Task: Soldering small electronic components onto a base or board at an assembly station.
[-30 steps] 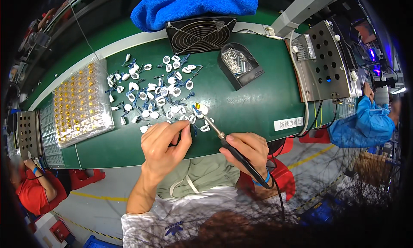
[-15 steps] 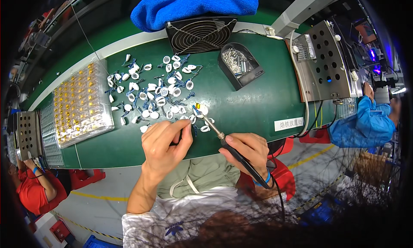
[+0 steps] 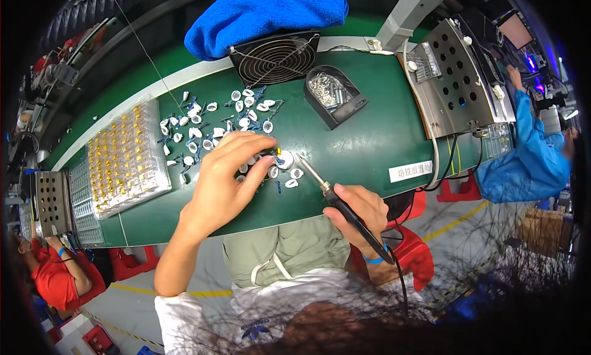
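My right hand (image 3: 364, 208) grips a soldering iron (image 3: 352, 218) by its black handle, its metal tip pointing up and left. That tip stands just right of a round white piece (image 3: 285, 160) on the bench. Over the near right side of a scatter of small white parts with blue wires (image 3: 244, 122), my left hand (image 3: 225, 176) closes thumb and fingertips around a small yellow-and-dark part (image 3: 278, 151). The part sits at the white piece's upper edge. My left fingers hide some of the white parts beneath them.
Clear trays of yellow parts (image 3: 126, 158) lie left on the green bench (image 3: 363, 109). At the back are a black fan (image 3: 274, 58), a blue towel (image 3: 265, 16) and a black bin of metal pieces (image 3: 348, 112). A perforated metal box (image 3: 452, 78) stands right. Co-workers sit at both sides.
My left hand has moved forward and its fingers now reach to the yellow-and-dark part. The soldering iron's tip has drawn back to the right, away from that part.
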A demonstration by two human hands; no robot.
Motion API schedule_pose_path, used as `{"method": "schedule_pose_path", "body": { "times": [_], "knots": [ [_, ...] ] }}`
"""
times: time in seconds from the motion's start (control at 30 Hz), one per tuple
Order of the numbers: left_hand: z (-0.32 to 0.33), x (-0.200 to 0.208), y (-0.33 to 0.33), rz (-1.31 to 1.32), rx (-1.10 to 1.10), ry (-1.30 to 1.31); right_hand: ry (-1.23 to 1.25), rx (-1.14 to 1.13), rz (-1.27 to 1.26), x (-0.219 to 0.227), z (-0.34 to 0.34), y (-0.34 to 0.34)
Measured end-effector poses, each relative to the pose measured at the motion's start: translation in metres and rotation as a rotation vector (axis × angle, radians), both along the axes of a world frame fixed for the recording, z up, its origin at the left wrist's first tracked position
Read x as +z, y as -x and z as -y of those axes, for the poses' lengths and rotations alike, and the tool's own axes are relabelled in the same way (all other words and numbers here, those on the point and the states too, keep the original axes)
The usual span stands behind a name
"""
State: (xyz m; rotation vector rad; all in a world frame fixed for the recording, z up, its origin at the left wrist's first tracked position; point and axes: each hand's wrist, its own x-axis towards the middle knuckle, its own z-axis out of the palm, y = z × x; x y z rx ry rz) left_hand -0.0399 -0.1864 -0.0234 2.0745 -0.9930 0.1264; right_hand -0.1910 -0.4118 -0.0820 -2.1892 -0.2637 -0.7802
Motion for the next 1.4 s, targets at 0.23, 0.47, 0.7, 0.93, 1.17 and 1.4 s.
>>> {"method": "schedule_pose_path", "body": {
  "times": [0.23,0.47,0.7,0.93,1.17,1.4],
  "knots": [
    [0.010,-0.013,-0.005,-0.195,-0.056,-0.011,-0.021,0.003,0.035,-0.001,-0.001,-0.004],
    [0.007,-0.020,-0.006,-0.248,-0.078,0.105,-0.024,0.062,0.056,-0.001,-0.001,-0.007],
    [0.005,-0.022,-0.007,-0.194,-0.129,0.078,0.012,0.083,0.049,-0.002,-0.002,-0.009],
    [0.005,-0.021,-0.008,-0.102,-0.167,0.042,0.019,0.105,0.028,-0.001,-0.001,-0.009],
    [0.007,-0.022,-0.007,-0.052,-0.155,0.039,0.032,0.105,0.027,-0.001,-0.002,-0.010],
    [0.008,-0.022,-0.007,-0.048,-0.148,0.034,0.042,0.112,0.021,-0.003,-0.001,-0.010]
  ]
}}
